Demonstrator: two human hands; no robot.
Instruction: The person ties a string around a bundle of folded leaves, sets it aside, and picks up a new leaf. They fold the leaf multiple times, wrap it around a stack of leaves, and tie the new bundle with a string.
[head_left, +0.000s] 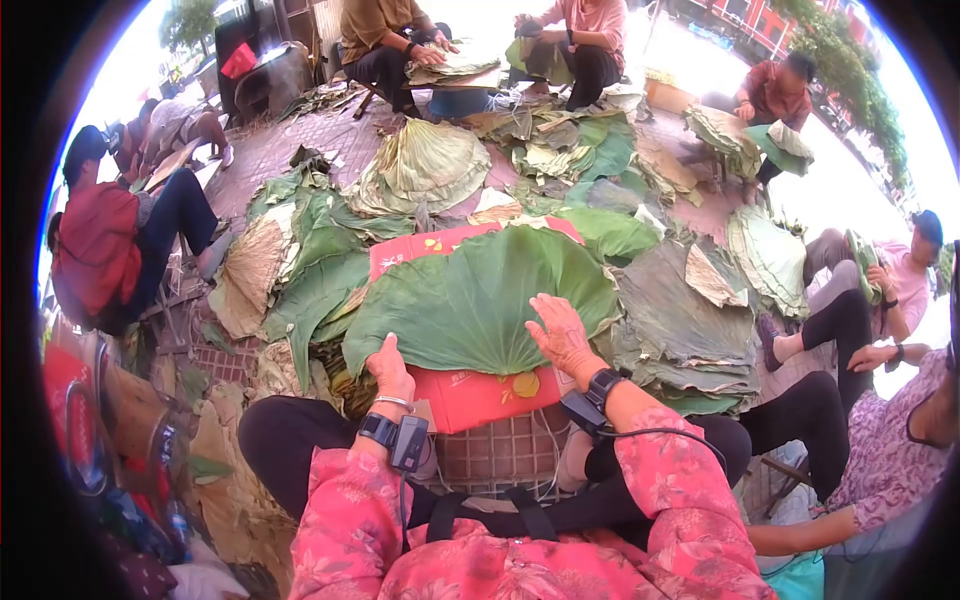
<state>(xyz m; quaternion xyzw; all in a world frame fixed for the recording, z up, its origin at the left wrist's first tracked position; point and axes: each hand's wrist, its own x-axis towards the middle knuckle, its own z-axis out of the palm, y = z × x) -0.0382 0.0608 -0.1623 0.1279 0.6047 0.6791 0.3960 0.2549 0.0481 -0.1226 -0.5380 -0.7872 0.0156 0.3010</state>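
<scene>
A large green leaf (480, 300) lies spread over a red cardboard sheet (470, 400) in front of me. My left hand (390, 372) is at the leaf's lower left edge, its thumb pointing up and its other fingers partly hidden by the leaf. On the right, my right hand (563, 338) rests on the leaf's surface near the lower right edge, palm down with fingers apart. The cardboard shows above and below the leaf. Whether my left fingers pinch the leaf edge is not visible.
Stacks of dried leaves (685, 310) stand right of the cardboard, with green leaves (320, 285) on the left. A pale fan-shaped pile (425, 165) lies beyond. Several people sit around, one (100, 240) at left; a co-worker's forearm (800, 530) is close at lower right.
</scene>
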